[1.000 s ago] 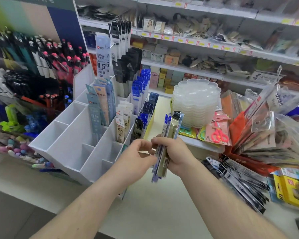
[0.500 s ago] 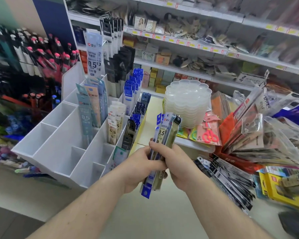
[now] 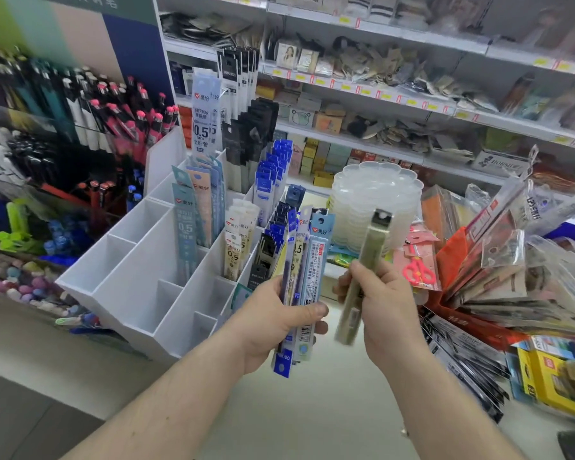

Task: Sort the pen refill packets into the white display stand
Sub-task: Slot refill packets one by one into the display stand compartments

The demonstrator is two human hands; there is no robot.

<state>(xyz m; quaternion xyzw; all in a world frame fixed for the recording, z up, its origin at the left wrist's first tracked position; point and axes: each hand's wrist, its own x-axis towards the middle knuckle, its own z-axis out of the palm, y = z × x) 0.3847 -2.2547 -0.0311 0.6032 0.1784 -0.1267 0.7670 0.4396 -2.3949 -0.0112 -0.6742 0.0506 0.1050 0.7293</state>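
Head view. Left hand [image 3: 273, 322] raised in front of the chest, forearm coming in from lower left, fingers wrapped behind and thumb pressed across the front of a bundle of refill packets [image 3: 301, 287]. Bundle stands near upright, fanned a little at the top; about four or five packets, exact count unclear since they overlap. Front ones: a light blue packet and a white-and-blue one with a blue tab at the bottom.

Right hand [image 3: 384, 303] just beside the left, not touching it, forearm coming in from lower right. Fingers curled round one single olive-coloured packet [image 3: 362, 273], gripped near its middle, tilted with the top leaning right. Packet is motion-blurred, print unreadable.

White display stand [image 3: 123, 280] sits left of the hands on the pale counter [image 3: 312, 410], stepped compartments rising toward the back. Front and left compartments hold nothing; several middle and back ones hold upright packets: teal and blue ones [image 3: 193, 210], cream ones marked 0.5 [image 3: 238, 242], blue-topped ones [image 3: 269, 180], black ones [image 3: 249, 134]. Counts per slot cannot be told.

Behind the hands, one stack of clear plastic trays [image 3: 375, 200]. One pair of pink scissors [image 3: 419, 268] in a pack to the right. Pens [image 3: 90, 104] racked far left. Shelves [image 3: 379, 91] across the back.
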